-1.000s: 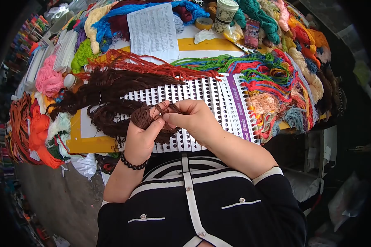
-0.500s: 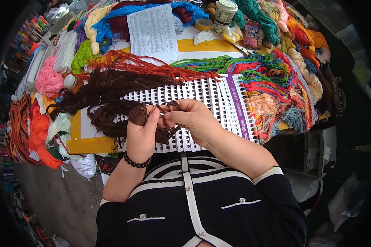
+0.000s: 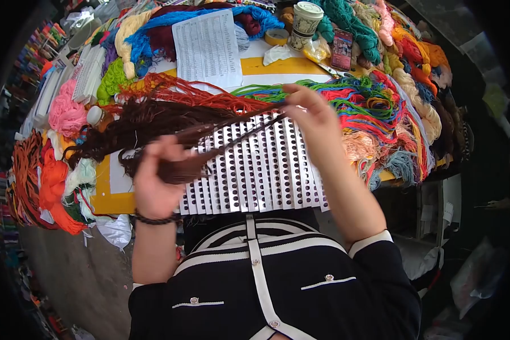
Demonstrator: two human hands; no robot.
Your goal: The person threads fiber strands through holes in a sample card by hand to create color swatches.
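**Brown thread stretched between two hands**

Her left hand (image 3: 153,187) is closed around a bundle of brown thread (image 3: 182,169) above the punched white card (image 3: 266,170). Her right hand (image 3: 314,113), raised over the coloured skeins (image 3: 374,107), pinches a few strands (image 3: 238,127) that run taut from the bundle.

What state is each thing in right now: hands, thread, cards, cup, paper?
Left hand: closed around the dark brown thread bundle.
Right hand: pinching the bundle's strands, drawn taut.
White perforated cards: lying flat, side by side.
Patterned paper cup: upright, lid on.
Printed paper sheet: unfolded, face up.
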